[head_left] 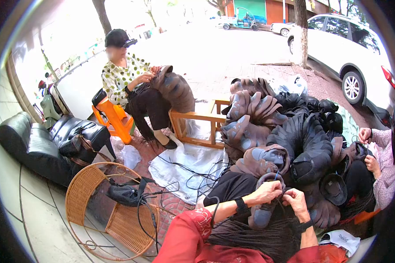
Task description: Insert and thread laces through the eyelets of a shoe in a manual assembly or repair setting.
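Observation:
My left hand (267, 191) and my right hand (295, 200) meet over a brown and grey padded piece (263, 210) that rests on my lap. Both pinch its upper edge, close together, fingers curled. Dark fringe-like strands (254, 239) hang from the piece over my red sleeves. A black band sits on my left wrist (240, 205).
A large heap of similar brown, grey and black padded pieces (285, 131) rises just ahead. One seated person (131, 83) on an orange stool works another piece; a person's hands (368, 149) work at the right. A wicker chair (105, 206), black sofa (35, 144), wooden frame (197, 120) and white car (351, 48) stand around.

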A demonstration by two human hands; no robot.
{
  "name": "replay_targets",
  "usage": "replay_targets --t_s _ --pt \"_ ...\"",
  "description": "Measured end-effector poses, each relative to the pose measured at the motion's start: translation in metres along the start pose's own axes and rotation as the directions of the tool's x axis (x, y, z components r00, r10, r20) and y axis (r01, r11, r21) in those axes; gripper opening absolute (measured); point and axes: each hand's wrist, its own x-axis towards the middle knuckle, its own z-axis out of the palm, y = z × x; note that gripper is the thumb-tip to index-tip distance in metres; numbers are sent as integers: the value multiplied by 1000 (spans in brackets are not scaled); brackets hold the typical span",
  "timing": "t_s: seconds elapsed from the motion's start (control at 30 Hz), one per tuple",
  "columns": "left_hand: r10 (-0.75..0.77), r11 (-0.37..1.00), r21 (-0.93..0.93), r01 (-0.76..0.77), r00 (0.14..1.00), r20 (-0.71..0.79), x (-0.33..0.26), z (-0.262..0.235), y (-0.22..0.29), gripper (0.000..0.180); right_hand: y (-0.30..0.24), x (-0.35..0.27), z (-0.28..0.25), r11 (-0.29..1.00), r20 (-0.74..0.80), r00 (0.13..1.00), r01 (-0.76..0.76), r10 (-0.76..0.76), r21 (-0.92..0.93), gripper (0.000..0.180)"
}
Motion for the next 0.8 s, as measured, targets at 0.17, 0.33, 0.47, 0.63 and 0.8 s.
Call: replay_targets --t_s 0.17,0.33,0.47,0.63,0.8 --pt "4 1000 -7 -3 1000 6 -4 5 6 16 0 -7 -1 999 -37 998 -47 48 15 5" --pt "111 989 -94 -115 993 -45 -3 6 3 14 3 -6 3 989 -44 998 43 -50 -143 11" --pt "166 981 3 -192 841 -515 -24 -43 1 9 -10 3 7 933 -77 970 197 -230 -302 15" --pt "-135 987 -128 96 931 -340 -44 -64 -46 9 -47 4 24 679 -15 788 520 -615 -518 16" --pt "-61 998 -45 52 974 -218 -50 -46 -58 10 -41 6 45 649 221 832 539 -509 -537 21"
